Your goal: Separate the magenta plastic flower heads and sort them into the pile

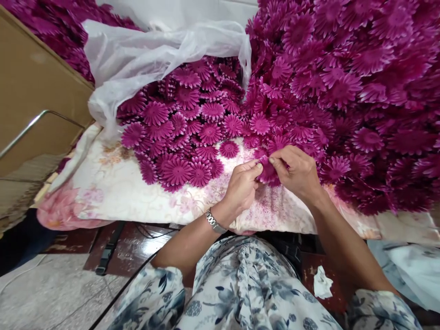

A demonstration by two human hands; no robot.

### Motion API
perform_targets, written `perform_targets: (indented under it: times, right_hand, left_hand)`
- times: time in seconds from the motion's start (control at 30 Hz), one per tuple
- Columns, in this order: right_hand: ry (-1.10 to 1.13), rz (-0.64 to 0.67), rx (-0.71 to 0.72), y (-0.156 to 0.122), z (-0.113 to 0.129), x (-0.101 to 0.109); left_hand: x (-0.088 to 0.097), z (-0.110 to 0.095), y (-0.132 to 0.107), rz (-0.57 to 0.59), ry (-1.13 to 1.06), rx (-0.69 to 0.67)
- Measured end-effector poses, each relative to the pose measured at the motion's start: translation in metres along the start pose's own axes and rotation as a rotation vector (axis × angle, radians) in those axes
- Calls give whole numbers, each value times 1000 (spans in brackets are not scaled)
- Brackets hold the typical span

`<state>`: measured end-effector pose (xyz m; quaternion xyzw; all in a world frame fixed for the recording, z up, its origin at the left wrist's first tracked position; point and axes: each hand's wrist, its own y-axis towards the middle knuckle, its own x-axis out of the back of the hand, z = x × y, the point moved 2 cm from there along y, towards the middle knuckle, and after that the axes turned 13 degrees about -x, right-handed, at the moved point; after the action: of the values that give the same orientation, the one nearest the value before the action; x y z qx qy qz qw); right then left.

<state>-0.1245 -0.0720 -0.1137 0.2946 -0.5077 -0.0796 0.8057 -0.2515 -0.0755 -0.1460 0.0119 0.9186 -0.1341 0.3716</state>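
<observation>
Both of my hands meet over the front edge of a cloth-covered table. My left hand [242, 183], with a metal watch at the wrist, pinches a magenta fabric flower [266, 172] from the left. My right hand [297, 169] pinches the same flower from the right, fingers closed on its petals. The flower is partly hidden between my fingers. A heap of the same magenta flowers [185, 128] lies just left of my hands, and a far bigger pile [343, 82] rises to the right and behind.
A clear plastic bag [137, 55] lies open behind the left heap. The floral cloth [113, 188] covers the table. A cardboard box [30, 91] with a metal bar stands at the left. Tiled floor, a cable and a scrap of white paper [322, 282] lie below.
</observation>
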Motion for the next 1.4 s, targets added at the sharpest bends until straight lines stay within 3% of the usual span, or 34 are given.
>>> perform_targets:
  times: [0.2, 0.37, 0.5, 0.73, 0.83, 1.03, 1.2, 1.3, 1.4]
  right_hand:
    - [20, -63, -55, 1, 2, 13]
    - [11, 100, 30, -11, 3, -6]
    - [-34, 48, 52, -18, 3, -10]
    - [-120, -32, 8, -21, 6, -8]
    - [8, -10, -53, -19, 6, -4]
    - [291, 103, -345, -17, 1, 4]
    - [394, 140, -458, -21, -3, 3]
    - [312, 94, -409, -23, -1, 2]
    - [136, -1, -247, -25, 5, 2]
  left_hand:
    - [2, -4, 3, -70, 34, -76]
    - [1, -1, -2, 4, 8, -47]
    - [1, 1, -6, 45, 8, 41]
    - [0, 0, -5, 45, 58, -14]
    - [2, 1, -5, 20, 100, -15]
    - [4, 2, -5, 48, 145, -103]
    - [3, 3, -5, 58, 180, -105]
    - [3, 5, -4, 67, 179, -96]
    - [4, 5, -3, 58, 196, -150]
